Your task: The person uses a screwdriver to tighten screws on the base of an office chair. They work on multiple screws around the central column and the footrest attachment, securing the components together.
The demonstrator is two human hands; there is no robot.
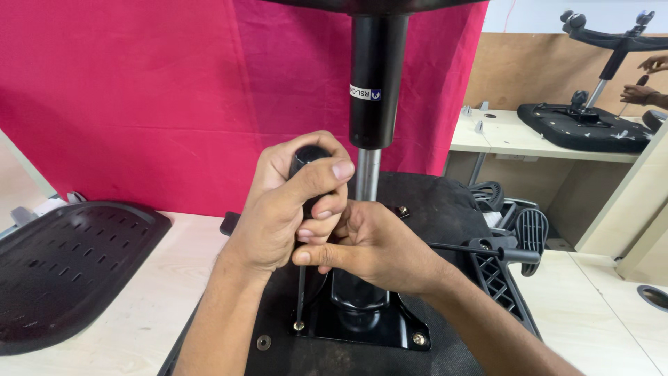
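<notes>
My left hand [289,209] is wrapped around the black handle of a screwdriver [300,278], held upright. Its thin shaft runs down to a screw [298,325] at the near left corner of a black metal mounting plate [390,334]. My right hand [376,244] is closed against the left one, fingers steadying the screwdriver just below the handle. The plate sits on an upturned black chair seat [445,209]. A black gas-lift cylinder [376,76] with a silver piston [367,174] rises from the plate right behind my hands.
A perforated black chair backrest panel [66,264] lies at left on the light wooden table [139,320]. A black lever [487,249] and armrest parts [525,233] are at right. Another person's hands [643,87] work on an upturned chair at the far right table. Red cloth [139,90] hangs behind.
</notes>
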